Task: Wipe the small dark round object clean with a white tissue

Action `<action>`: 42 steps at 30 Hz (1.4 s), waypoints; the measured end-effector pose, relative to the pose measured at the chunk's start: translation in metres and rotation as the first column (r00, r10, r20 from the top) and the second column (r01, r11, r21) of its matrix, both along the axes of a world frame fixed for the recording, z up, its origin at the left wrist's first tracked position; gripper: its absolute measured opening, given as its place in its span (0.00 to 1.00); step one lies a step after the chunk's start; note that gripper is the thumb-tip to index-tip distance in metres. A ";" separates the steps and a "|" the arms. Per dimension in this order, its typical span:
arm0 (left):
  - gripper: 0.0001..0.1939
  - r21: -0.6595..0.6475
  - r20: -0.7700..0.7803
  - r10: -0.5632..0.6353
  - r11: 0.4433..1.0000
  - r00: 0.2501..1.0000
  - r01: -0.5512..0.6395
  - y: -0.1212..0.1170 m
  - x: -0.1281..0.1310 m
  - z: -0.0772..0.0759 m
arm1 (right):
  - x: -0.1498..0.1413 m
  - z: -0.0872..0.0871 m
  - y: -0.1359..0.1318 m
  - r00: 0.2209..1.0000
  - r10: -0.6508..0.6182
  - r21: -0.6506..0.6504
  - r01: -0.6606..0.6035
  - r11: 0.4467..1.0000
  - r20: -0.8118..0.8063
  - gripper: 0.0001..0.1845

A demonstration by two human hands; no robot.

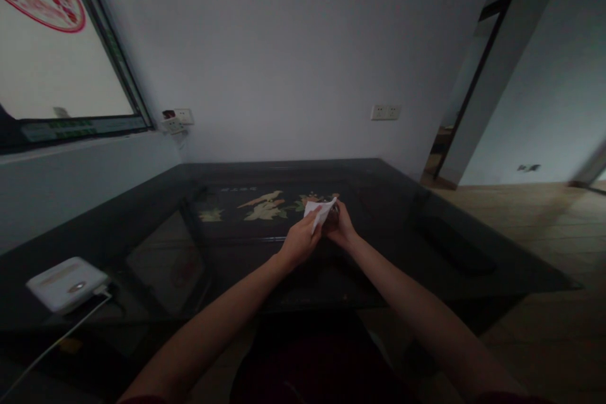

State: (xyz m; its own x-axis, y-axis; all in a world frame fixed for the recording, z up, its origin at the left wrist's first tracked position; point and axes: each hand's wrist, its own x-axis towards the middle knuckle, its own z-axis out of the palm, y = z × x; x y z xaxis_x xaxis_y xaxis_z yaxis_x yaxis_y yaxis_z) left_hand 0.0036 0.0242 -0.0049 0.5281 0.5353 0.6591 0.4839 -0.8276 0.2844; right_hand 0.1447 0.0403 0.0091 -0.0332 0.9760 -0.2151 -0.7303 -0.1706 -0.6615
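Observation:
Both my arms reach out over a dark glass table. My left hand is closed on a small white piece of paper or tissue, pinching it from the left. My right hand is closed too and meets the left hand at the paper; a small dark thing seems to sit in its fingers, too dim to name. The hands hover above a painted panel with birds and leaves under the glass.
A white power bank with a white cable lies at the table's left front. A window is on the left, wall sockets behind, a doorway and wooden floor to the right.

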 end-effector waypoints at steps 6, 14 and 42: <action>0.23 -0.049 0.071 0.020 0.999 0.997 -0.016 0.000 0.000 0.004 | 0.000 0.001 -0.001 0.998 0.012 0.032 -0.014 0.999 0.062 0.24; 0.23 -0.160 0.140 0.075 0.986 0.987 -0.052 0.010 0.002 0.003 | -0.013 -0.014 -0.001 0.975 0.108 -0.008 -0.109 0.994 0.192 0.23; 0.24 -0.102 0.007 0.010 0.995 1.000 -0.009 0.007 -0.003 0.004 | 0.003 0.006 -0.002 0.995 -0.006 -0.055 0.012 0.998 0.095 0.25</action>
State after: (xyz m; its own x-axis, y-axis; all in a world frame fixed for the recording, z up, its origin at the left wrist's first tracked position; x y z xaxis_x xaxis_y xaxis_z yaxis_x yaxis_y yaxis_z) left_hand 0.0010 0.0311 -0.0008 0.5181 0.6051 0.6045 0.4892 -0.7894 0.3709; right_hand 0.1473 0.0385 0.0149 -0.0012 0.9627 -0.2707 -0.6663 -0.2026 -0.7176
